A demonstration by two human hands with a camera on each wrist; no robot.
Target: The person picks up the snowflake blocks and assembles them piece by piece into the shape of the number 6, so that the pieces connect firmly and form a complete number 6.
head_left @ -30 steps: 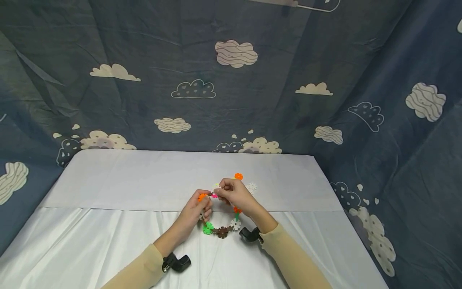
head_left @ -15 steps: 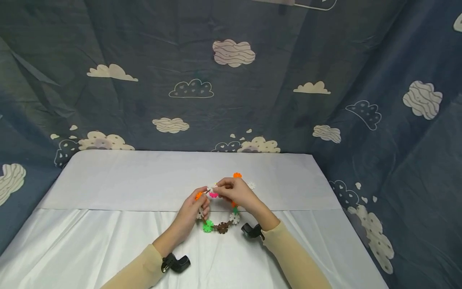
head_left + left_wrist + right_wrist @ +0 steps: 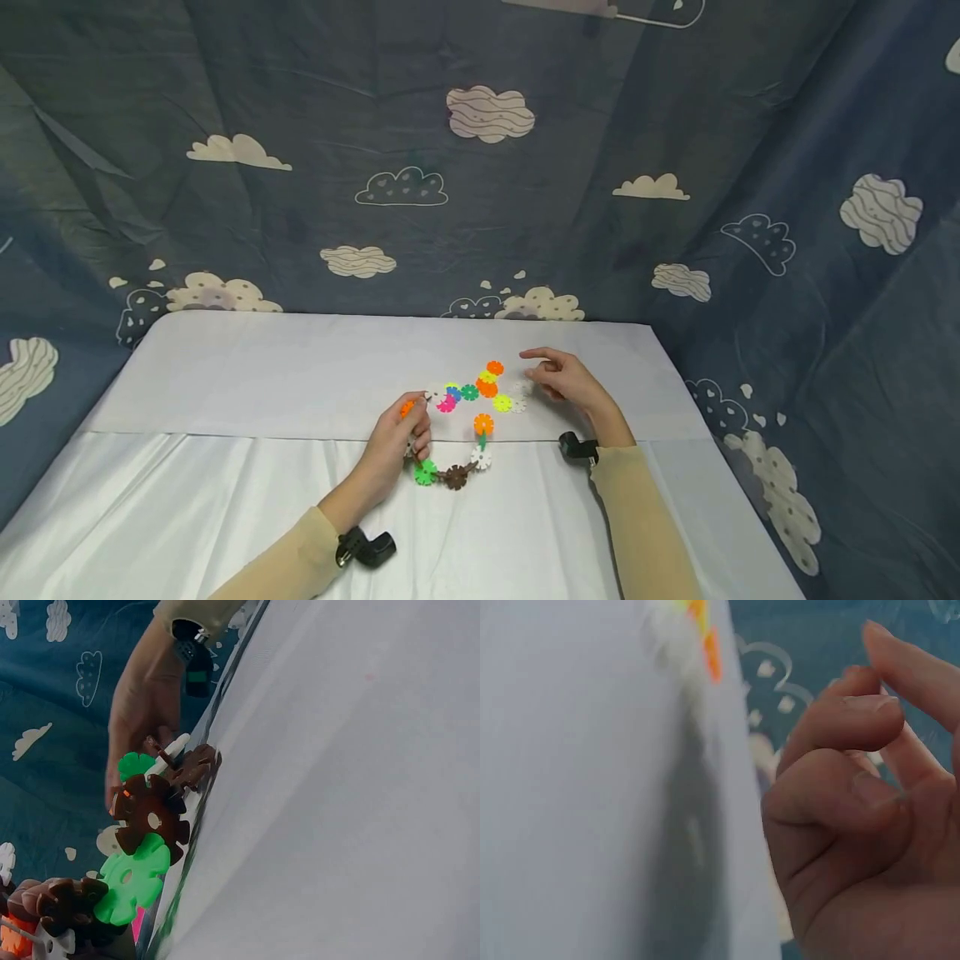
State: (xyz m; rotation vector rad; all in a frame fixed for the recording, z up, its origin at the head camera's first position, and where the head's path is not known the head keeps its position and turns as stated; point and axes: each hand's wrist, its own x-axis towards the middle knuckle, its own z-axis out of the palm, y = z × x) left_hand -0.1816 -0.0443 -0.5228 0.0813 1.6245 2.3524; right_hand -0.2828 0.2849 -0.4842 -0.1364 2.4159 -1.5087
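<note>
My left hand grips one end of a curved chain of flower-shaped linking discs. An orange disc shows by its fingers, with a white disc at the fingertips. The chain hangs round through a bright green disc, a brown disc and a white disc to an orange disc at its far end. In the left wrist view the bright green disc shows large. My right hand holds nothing, index finger extended and the others loosely bent, right of the loose discs.
Several loose discs lie on the white table beyond the chain: a pink disc, a dark green disc, an orange disc, a yellow disc and pale white discs. A cloud-print curtain stands behind.
My right hand has left the left hand's fingertips and moved right, past the loose discs, uncovering them. The left hand keeps its grip on the chain, almost in the same place.
</note>
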